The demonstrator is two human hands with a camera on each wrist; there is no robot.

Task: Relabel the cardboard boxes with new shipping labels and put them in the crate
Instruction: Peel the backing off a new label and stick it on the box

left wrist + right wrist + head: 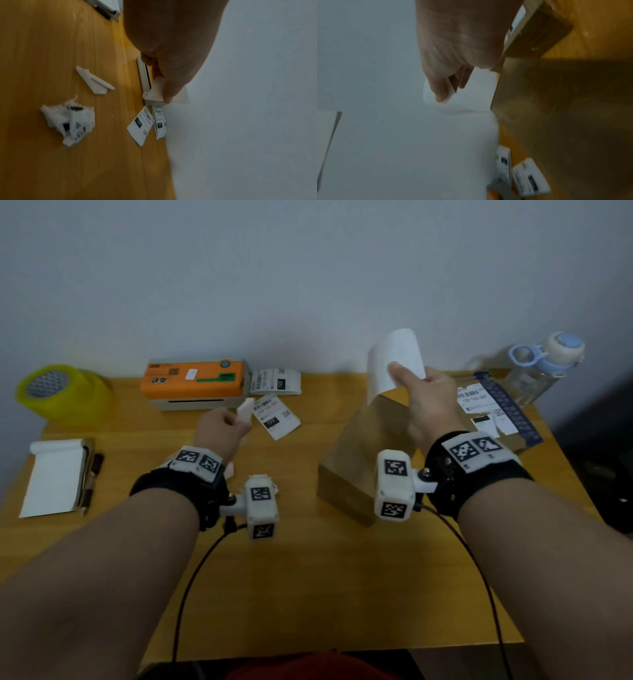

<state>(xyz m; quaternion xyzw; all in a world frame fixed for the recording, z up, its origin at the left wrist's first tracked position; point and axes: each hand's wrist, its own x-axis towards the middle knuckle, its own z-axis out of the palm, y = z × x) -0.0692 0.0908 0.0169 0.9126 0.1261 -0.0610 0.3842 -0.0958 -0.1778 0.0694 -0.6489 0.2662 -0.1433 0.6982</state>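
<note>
A brown cardboard box (359, 453) stands tilted on the yellow table (308, 577), right of centre. My right hand (421, 392) is above its far top edge and pinches a white curled label sheet (394, 361) between thumb and fingers; the right wrist view shows the sheet (450, 94) beside the box (556, 121). My left hand (226, 422) is left of centre and pinches a small white paper scrap (246, 409), which shows at the fingertips in the left wrist view (157, 90). Two printed labels (277, 416) lie just beyond it.
An orange label printer (195, 383) sits at the back. A yellow tape roll (61, 392) and a notepad (54, 474) with pens are at the left. A crumpled old label (68, 120) and a paper strip (94, 79) lie on the table. A flat labelled parcel (496, 409) and water bottle (541, 368) are at right.
</note>
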